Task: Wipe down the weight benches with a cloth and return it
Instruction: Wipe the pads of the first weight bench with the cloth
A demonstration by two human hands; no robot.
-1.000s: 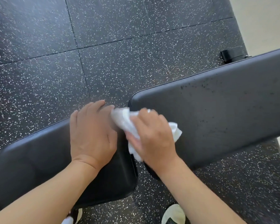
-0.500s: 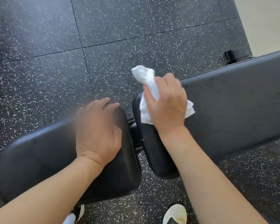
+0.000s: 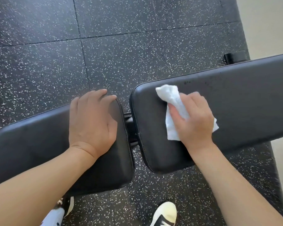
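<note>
Near the left end of the long back pad (image 3: 227, 101), the right hand (image 3: 193, 121) presses a crumpled white cloth (image 3: 171, 110) onto the vinyl, fingers curled over it. Across the gap, the left hand (image 3: 91, 121) lies flat on the seat pad (image 3: 31, 144), fingertips seemingly bending over its far edge above the speckled floor (image 3: 121, 46).

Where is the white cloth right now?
In the head view, the white cloth lies right of centre on the long bench pad, near its left end, held under the right hand.
</note>
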